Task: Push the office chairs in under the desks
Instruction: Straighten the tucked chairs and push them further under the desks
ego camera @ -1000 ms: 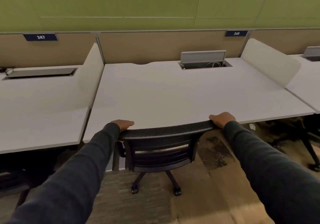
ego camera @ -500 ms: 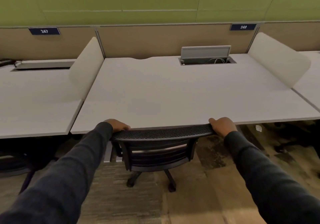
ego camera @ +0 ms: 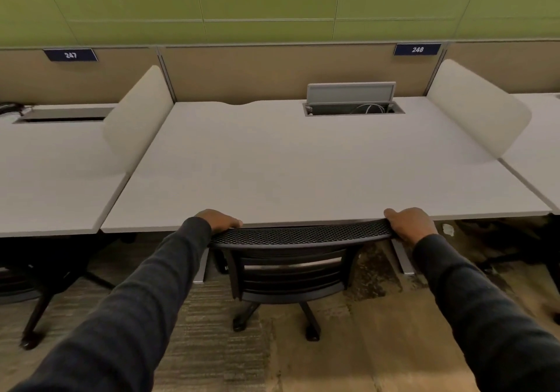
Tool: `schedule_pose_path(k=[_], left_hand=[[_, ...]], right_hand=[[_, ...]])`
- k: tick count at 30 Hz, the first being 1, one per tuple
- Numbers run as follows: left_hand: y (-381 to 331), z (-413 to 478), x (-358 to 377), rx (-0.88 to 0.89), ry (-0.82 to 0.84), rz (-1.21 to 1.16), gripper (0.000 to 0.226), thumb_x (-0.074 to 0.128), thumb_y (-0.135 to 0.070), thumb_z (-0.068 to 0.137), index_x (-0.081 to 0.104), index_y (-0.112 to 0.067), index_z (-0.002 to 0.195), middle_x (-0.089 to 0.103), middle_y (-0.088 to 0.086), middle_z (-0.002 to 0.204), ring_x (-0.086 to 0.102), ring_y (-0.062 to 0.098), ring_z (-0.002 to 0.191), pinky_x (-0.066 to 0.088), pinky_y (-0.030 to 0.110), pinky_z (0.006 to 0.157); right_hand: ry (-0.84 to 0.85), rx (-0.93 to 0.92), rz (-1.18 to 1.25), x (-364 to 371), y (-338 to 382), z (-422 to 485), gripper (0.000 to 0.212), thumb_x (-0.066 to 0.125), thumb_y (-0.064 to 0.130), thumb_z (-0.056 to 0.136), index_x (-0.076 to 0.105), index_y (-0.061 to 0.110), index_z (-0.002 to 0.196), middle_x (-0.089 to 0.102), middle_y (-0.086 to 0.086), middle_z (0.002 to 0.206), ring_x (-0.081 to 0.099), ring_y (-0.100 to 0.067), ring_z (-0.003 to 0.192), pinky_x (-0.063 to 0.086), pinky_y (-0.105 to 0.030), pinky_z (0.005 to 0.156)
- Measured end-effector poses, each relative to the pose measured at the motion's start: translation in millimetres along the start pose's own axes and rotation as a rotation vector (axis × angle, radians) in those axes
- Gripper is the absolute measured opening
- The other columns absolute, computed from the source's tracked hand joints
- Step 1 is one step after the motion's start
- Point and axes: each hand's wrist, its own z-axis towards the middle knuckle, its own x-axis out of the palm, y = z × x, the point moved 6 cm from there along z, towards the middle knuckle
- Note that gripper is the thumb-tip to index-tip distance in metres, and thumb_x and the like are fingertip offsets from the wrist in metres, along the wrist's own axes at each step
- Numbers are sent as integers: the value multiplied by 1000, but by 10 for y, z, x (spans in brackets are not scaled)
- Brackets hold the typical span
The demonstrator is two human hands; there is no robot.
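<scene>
A black mesh-backed office chair [ego camera: 291,270] stands at the front edge of the white desk [ego camera: 303,164] marked 248. Its seat is hidden under the desktop, and the top of its backrest touches or nearly touches the desk edge. My left hand [ego camera: 219,220] grips the left end of the backrest's top rail. My right hand [ego camera: 409,223] grips the right end. Two of the chair's castor legs show on the carpet below.
Curved white divider screens [ego camera: 139,116] stand on both sides of the desk. An open cable tray [ego camera: 353,105] sits at the desk's back. Another chair base [ego camera: 45,294] shows under the left desk 247. Dark chair parts [ego camera: 515,249] lie under the right side. Carpet floor is behind the chair.
The chair has rolled forward under the desk with both hands on its backrest, and I have moved closer to the desk.
</scene>
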Motion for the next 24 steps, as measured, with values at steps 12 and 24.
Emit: schedule_pose_path(k=[12, 24], left_hand=[[-582, 121, 240, 39, -7, -92, 40, 75, -52, 81, 61, -15, 88, 63, 8, 109, 60, 24, 98, 48, 31, 88], [-801, 250, 289, 28, -8, -130, 63, 73, -49, 85, 61, -6, 131, 57, 13, 138, 55, 28, 123, 43, 37, 106]], right_hand=[[-75, 25, 61, -363, -309, 401, 40, 53, 38, 95, 61, 5, 75, 68, -17, 87, 62, -32, 82, 49, -41, 81], [-52, 38, -53, -418, -318, 620, 41, 46, 34, 100, 65, 0, 89, 62, -16, 92, 56, -31, 84, 38, -35, 77]])
